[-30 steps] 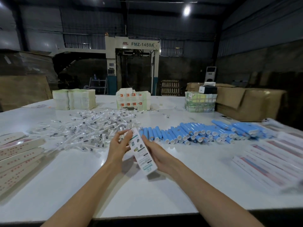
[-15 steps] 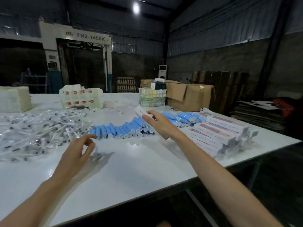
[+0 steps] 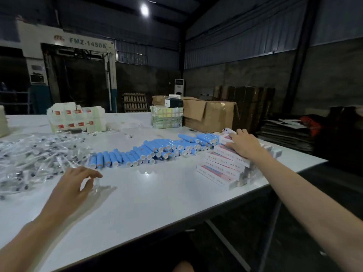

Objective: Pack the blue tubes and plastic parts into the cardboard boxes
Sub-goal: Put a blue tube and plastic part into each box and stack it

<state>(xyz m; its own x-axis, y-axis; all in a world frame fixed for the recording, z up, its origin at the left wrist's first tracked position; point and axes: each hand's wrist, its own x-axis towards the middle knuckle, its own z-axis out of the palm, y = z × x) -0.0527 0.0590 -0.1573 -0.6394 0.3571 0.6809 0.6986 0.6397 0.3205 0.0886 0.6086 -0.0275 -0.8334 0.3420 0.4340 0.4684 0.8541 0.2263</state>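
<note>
Right hand (image 3: 243, 143), flattened, is being pressed on the carton (image 3: 225, 138) just delivered to the stack (image 3: 222, 169) at the table (image 3: 157, 203) right edge; left hand (image 3: 72, 185), slack and empty, is being readied for another pack.

At right, the right hand (image 3: 243, 144) lies on the stacked white-pink cardboard boxes (image 3: 221, 170). Blue plastic tubes (image 3: 137, 156) lie in the middle. At lower left, the left hand (image 3: 71, 186) has loose fingers.

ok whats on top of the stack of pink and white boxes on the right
The right hand lies palm down on the stack of boxes, fingers spread over the top ones. The palm hides what is directly beneath it, so anything small lying there cannot be seen.
</note>
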